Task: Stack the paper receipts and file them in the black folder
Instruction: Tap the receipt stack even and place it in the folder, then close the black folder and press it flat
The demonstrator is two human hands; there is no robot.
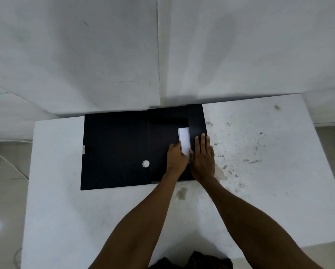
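Observation:
The black folder (114,150) lies open and flat on the white table (69,220), its cover spread to the left with a white round button (145,163) near the fold. A small stack of white paper receipts (184,139) lies on the folder's right half, beside the right flap. My left hand (176,159) grips the stack's lower left edge with curled fingers. My right hand (203,156) lies flat, fingers apart, on the folder's right flap, touching the stack's right edge. The bottom of the stack is hidden between my hands.
The table's right part is stained with dark specks (256,144). White walls meet in a corner (159,55) just behind the folder. The floor (5,191) lies to the left, past the table's edge.

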